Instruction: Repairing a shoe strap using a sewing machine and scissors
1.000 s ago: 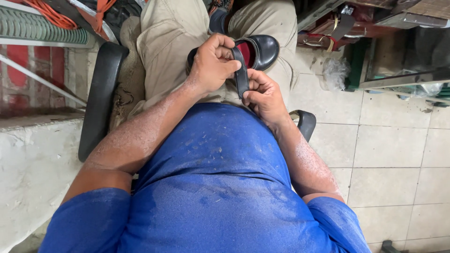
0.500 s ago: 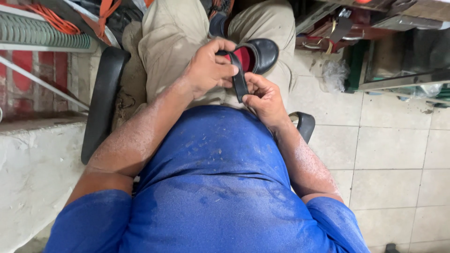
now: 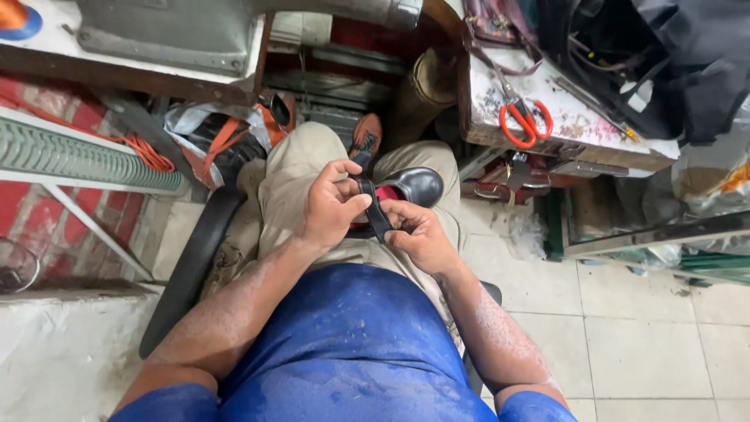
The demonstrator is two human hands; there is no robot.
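Mid-frame, on the lap: left hand (image 3: 332, 207) & right hand (image 3: 418, 234) both stayed pinched on the black strap (image 3: 375, 209) of the shoe (image 3: 414, 186). Only the view had tilted up vs a sec ago, so work was unchanged; scissors (image 3: 525, 119) upper right.

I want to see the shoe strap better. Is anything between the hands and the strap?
No. Both the left hand and the right hand already pinch the black strap directly, above the black shoe on the person's lap. Nothing visible lies between them.
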